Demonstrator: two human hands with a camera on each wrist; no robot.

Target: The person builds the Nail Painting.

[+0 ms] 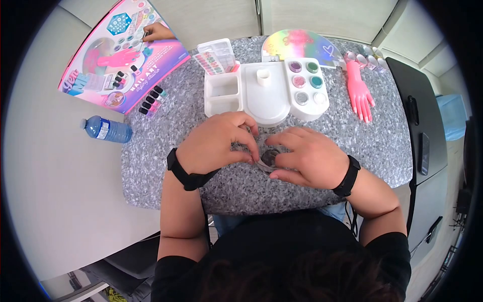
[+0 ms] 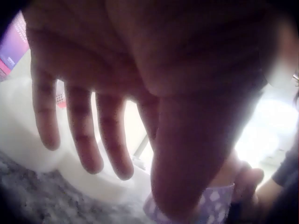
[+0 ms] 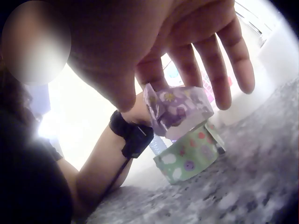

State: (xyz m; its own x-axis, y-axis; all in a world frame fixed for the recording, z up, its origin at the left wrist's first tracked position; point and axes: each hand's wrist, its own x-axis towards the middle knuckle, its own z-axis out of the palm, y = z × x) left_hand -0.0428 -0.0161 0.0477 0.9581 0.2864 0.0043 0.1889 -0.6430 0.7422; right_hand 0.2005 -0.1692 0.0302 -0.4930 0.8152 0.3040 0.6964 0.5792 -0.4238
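Note:
A purple patterned strip curled into a ring (image 3: 182,112) is between my hands, above a green patterned curled strip (image 3: 189,157) that stands on its edge on the table. From the head view they look like one greyish roll (image 1: 270,157). My left hand (image 1: 219,140) pinches the purple strip's left edge with thumb and index finger, its other fingers hanging loosely. On the other side my right hand (image 1: 309,156) holds the ring with thumb and index finger. In the left wrist view the thumb (image 2: 180,172) covers part of the purple strip.
Ahead stands a white tray station (image 1: 264,103) with glitter pots (image 1: 299,80). A pink model hand (image 1: 359,93) lies at the right. Leftward are small polish bottles (image 1: 152,100), a water bottle (image 1: 106,129) and a large box (image 1: 126,55). A rainbow board (image 1: 301,46) is at the back.

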